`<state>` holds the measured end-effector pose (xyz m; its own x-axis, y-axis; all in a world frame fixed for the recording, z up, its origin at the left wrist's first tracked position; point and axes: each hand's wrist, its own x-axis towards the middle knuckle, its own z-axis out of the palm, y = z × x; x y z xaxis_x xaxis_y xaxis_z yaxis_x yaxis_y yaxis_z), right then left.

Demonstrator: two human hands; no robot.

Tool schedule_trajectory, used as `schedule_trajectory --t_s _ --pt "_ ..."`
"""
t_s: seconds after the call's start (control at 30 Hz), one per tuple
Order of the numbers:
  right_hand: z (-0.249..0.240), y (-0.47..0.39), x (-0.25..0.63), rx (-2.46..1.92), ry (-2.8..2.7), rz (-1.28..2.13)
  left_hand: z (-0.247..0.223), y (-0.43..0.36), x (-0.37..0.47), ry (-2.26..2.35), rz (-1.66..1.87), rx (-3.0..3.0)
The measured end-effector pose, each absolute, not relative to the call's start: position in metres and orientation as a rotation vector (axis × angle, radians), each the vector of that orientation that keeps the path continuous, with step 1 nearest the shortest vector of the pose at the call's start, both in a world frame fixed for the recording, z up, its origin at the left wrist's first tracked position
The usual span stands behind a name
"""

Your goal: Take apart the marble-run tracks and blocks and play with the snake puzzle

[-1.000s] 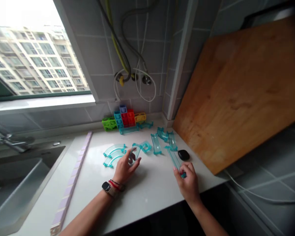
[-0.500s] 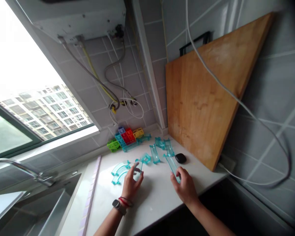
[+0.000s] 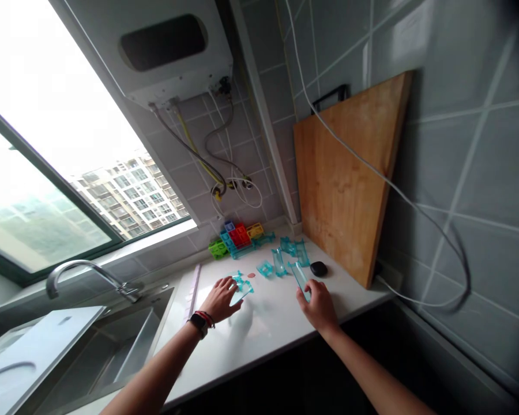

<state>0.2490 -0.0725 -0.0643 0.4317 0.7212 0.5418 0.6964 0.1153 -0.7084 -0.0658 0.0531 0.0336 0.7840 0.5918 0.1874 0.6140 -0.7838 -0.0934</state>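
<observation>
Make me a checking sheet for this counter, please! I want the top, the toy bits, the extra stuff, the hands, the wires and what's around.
Surface: white counter, shiny; lilac strip lies on the left.
Job's things: several see-through teal pieces, spread out.
Clutter: black case near the right hand; coloured blocks at the back.
Left hand: at a flat teal piece; grip unclear.
Right hand: holds a long teal piece.
Cables: white cable crosses in front of the wooden board.
Surroundings: wooden board on the right; tap and window on the left.

The window glares (blown white); far-right tiles seem blurred.
</observation>
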Motion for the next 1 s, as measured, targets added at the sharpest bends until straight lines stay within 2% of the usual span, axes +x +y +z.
schedule_trajectory --t_s 0.23,0.4,0.7,1.0 --pt "-0.071 -0.064 0.251 -1.647 -1.271 -0.057 0.007 0.057 -0.07 -0.944 -0.067 -2.798" --pt "-0.074 -0.062 0.25 -1.689 -1.273 -0.107 0.004 0.057 -0.074 -0.975 0.028 -2.795" --pt "-0.075 -0.062 0.25 -1.757 -1.295 -0.154 0.048 0.073 -0.101 -1.192 0.119 -2.707" --pt "-0.073 -0.063 0.245 -1.733 -1.289 -0.192 0.074 0.09 -0.13 -1.414 0.495 -2.611"
